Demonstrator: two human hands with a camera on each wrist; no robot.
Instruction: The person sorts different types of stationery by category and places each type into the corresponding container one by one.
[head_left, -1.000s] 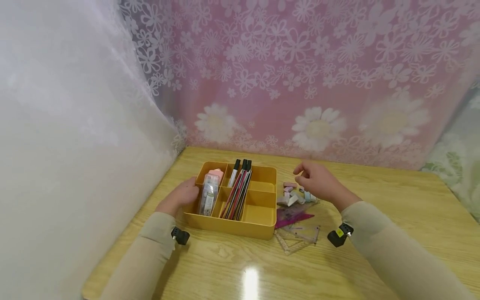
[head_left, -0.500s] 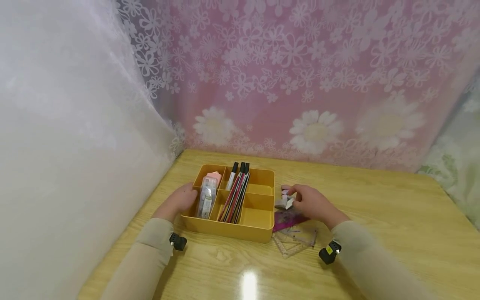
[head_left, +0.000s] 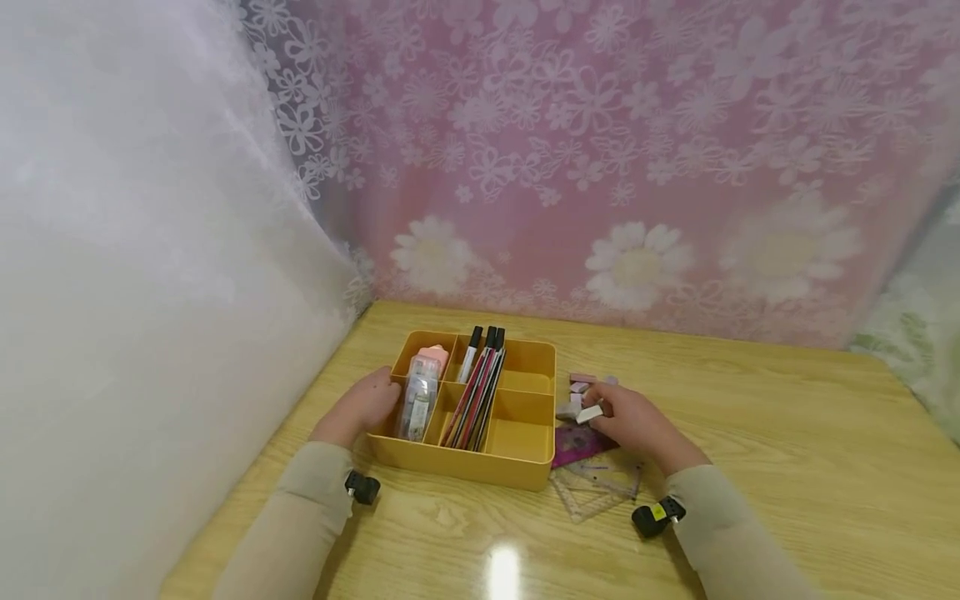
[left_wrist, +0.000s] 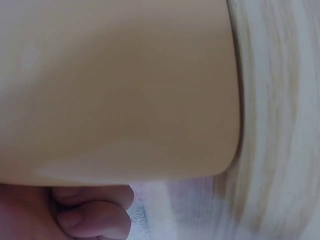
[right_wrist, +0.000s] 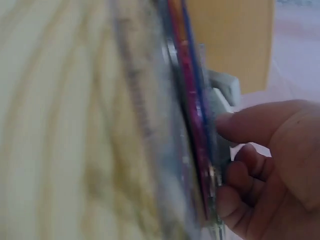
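A yellow compartment box [head_left: 457,464] stands on the table, and my left hand [head_left: 369,400] grips its left wall. In the left wrist view the box wall [left_wrist: 125,95] fills most of the picture, with curled fingers [left_wrist: 97,217] below it. To the right of the box my right hand [head_left: 633,421] pinches a white eraser [head_left: 590,413] between thumb and fingers. Several pink and white erasers [head_left: 577,388] lie just beyond it. Under and in front of this hand are a magenta ruler [head_left: 576,446] and clear set squares [head_left: 588,500], seen edge-on in the right wrist view.
In the box, pencils [head_left: 474,400] and black-capped markers [head_left: 470,354] lean in the middle compartments. A clear plastic case [head_left: 420,400] and a pink item [head_left: 435,356] fill the left ones. A flowered curtain [head_left: 525,192] hangs behind the table, a white sheet [head_left: 150,292] at the left.
My right hand has come down and left from above the erasers, and its fingers have closed on a white one. The left hand keeps its hold on the box.
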